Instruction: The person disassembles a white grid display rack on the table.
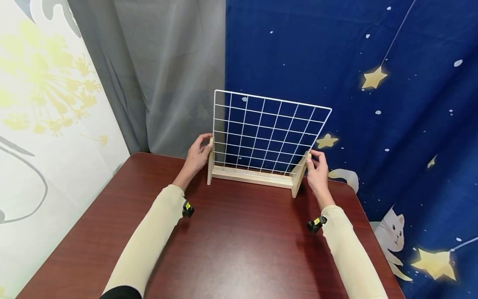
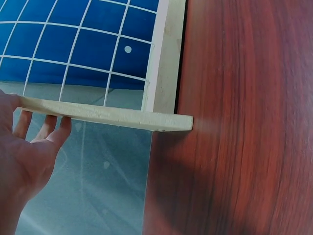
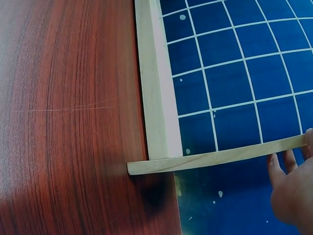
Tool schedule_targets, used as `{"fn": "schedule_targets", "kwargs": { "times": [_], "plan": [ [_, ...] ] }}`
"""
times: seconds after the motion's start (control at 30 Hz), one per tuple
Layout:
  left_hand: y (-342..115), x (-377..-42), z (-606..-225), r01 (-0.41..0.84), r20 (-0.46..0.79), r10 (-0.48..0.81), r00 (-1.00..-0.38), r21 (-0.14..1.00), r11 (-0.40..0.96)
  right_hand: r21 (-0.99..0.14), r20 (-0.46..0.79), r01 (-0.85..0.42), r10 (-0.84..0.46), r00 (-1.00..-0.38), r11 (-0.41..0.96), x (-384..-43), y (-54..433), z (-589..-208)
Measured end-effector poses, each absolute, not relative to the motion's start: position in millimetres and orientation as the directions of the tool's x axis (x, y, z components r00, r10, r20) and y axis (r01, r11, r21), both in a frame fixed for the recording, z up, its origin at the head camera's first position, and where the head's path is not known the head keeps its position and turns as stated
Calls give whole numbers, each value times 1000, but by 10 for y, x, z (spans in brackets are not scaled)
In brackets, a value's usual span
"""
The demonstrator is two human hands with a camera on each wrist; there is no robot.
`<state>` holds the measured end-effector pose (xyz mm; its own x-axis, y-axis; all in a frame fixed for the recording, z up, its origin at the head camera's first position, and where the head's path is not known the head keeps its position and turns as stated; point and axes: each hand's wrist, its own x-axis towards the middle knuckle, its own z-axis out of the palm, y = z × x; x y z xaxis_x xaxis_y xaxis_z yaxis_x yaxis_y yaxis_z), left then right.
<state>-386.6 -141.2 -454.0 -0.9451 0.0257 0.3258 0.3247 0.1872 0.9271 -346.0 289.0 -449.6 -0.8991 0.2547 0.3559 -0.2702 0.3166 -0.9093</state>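
Note:
A white wire grid panel (image 1: pixel 269 128) rises out of a pale wooden stand (image 1: pixel 252 175) near the table's far edge, leaning slightly back. My left hand (image 1: pixel 198 154) grips the upper end of the stand's left side board (image 1: pixel 210 164). In the left wrist view, fingertips (image 2: pixel 63 128) lie along that board's outer face. Over on the other side, my right hand (image 1: pixel 318 172) pinches the top of the right side board (image 1: pixel 298 176) between thumb and fingers. A wooden crossbar (image 3: pixel 155 88) joins the two boards along the bottom, with the grid's lowest wires right behind it.
The stand sits on a dark red-brown wooden table (image 1: pixel 231 232). Behind the table hang a grey curtain (image 1: pixel 179 83) and a blue curtain (image 1: pixel 410 137) with stars, close to the grid's back. A pale patterned curtain (image 1: pixel 48 104) runs down the left side.

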Motion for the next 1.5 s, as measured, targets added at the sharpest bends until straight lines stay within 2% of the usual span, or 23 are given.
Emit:
{"fn": "schedule_targets", "kwargs": {
  "times": [0.37,0.67,0.87,1.17,1.33,1.5],
  "plan": [
    [-1539,-3741,-4542,343,335,78,-939,896,280,-901,361,-278,222,-906,333,-3445,2873,-4506],
    [-1585,-3666,-4525,329,308,118,-944,897,296,-907,338,-271,177,-924,321,-3225,2768,-4254],
    [-1612,-3641,-4523,341,309,151,-939,895,288,-921,344,-287,207,-916,264,-3283,2785,-4393],
    [-1679,-3532,-4531,355,322,155,-934,880,316,-916,366,-304,236,-900,264,-3418,2811,-4609],
    [-1697,-3277,-4336,363,321,176,-931,872,329,-911,382,-328,210,-900,250,-3329,2759,-4557],
    [-1786,-3221,-4443,382,336,188,-923,861,336,-915,383,-337,211,-899,224,-3232,2695,-4541]
  ]
}}
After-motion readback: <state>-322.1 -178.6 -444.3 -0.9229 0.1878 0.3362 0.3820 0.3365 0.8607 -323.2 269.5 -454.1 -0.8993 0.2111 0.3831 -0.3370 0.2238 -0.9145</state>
